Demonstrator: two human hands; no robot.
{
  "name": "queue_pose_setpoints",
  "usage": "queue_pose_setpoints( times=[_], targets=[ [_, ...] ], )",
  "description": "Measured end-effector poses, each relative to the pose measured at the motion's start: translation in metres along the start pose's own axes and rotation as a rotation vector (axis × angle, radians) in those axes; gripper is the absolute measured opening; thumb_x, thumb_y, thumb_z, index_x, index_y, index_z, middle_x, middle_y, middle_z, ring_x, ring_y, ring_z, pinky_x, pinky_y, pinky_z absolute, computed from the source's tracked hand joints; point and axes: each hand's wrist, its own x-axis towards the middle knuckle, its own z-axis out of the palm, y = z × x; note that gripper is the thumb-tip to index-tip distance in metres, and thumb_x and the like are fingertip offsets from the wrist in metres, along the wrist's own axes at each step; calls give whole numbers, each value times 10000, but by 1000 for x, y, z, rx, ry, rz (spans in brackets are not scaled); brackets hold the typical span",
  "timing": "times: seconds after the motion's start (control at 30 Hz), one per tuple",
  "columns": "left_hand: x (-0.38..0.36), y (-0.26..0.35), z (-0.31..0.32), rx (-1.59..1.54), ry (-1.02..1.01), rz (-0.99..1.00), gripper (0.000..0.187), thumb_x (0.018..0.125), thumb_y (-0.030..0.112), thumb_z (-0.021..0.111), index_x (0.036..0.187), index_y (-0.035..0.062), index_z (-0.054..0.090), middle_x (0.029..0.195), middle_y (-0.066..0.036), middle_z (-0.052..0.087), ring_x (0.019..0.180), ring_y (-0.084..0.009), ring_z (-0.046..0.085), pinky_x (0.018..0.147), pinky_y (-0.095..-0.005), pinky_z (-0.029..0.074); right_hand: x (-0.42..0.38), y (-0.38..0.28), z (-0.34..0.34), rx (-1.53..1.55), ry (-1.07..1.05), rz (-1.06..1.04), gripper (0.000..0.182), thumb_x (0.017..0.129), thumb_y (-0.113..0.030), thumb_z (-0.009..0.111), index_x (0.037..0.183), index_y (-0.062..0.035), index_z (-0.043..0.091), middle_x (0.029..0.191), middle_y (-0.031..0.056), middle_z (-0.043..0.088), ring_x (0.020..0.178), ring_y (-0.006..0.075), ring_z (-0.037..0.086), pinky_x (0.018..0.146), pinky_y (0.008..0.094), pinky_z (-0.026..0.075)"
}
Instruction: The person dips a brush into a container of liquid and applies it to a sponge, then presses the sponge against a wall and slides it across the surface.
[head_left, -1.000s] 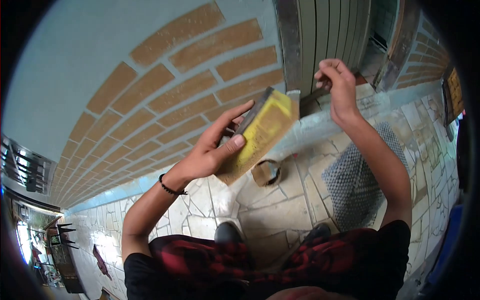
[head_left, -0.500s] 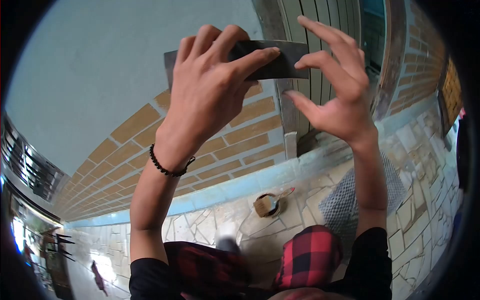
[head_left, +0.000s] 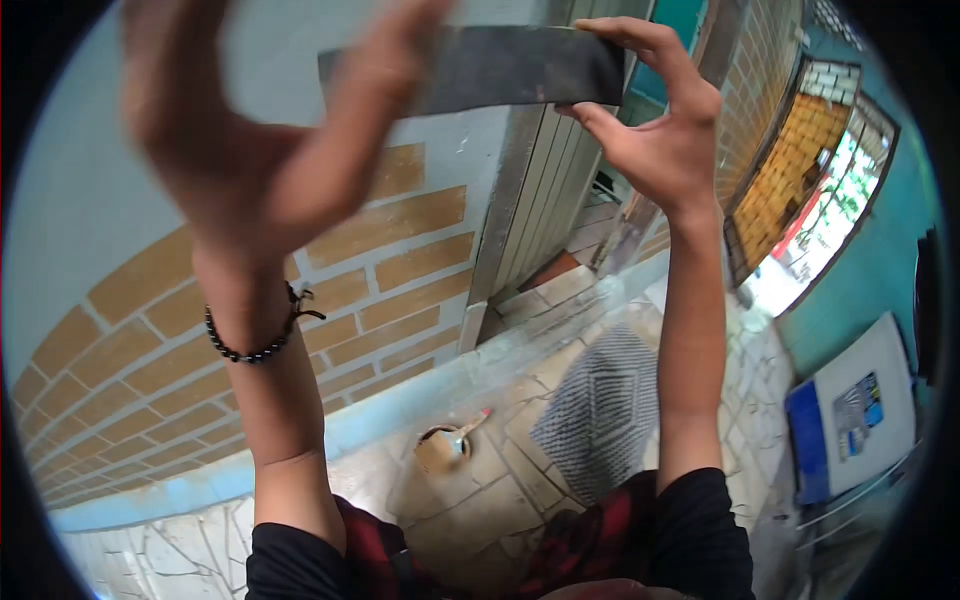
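Note:
Both my hands hold a dark rectangular sanding block raised high in front of the pale blue wall. My left hand, blurred, grips its left end; a black bead bracelet sits on that wrist. Fingers and thumb of my right hand pinch the block's right end. The block's dark face is towards me.
Brick-pattern wall runs below the blue part, next to a grey slatted door. On the stone floor stand a small paint can with a brush and a grey doormat. A blue and white box sits at right.
My view has swung right and up. Both hands lifted the block from chest height to overhead, and my right hand closed on its right end.

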Motion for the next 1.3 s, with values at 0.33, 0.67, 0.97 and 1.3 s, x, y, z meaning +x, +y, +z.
queue_pose_setpoints(
  times=[0.33, 0.67, 0.97, 1.3],
  targets=[
    [-57, -64, -70, 70, 73, -115, 628, 898, 392, 805, 1402, 63, 625, 1377, -181, 690, 1306, -302, 639, 1051, -493, 482, 19, -2, 44, 53, 85, -7, 668, 671, -28, 942, 1295, -65, 706, 1223, 70, 754, 1130, 205, 714, 996, 361, 564],
    [-39, -20, -44, 316, -339, -93, 572, 755, 183, 941, 1289, 105, 753, 1326, -67, 729, 1247, -230, 649, 1088, -381, 459, 22, 18, 36, 18, 89, 51, 598, 584, -109, 941, 1154, -31, 777, 1066, 99, 743, 999, 217, 697, 934, 350, 547],
    [-29, -3, 7, 265, -378, -6, 564, 717, 75, 914, 1253, 150, 754, 1304, -71, 734, 1244, -244, 644, 1031, -387, 489, -24, 55, 35, 119, 275, 61, 562, 584, -88, 922, 1127, -53, 782, 1041, 84, 760, 933, 185, 701, 869, 327, 572],
    [-7, 44, 24, 434, -575, -115, 761, 723, 76, 915, 1426, 65, 624, 1376, -123, 678, 1278, -283, 608, 1019, -408, 515, -57, 93, 66, 561, 513, -42, 495, 584, 17, 891, 1041, -54, 715, 1061, 114, 780, 913, 190, 725, 812, 310, 610]
  ],
)
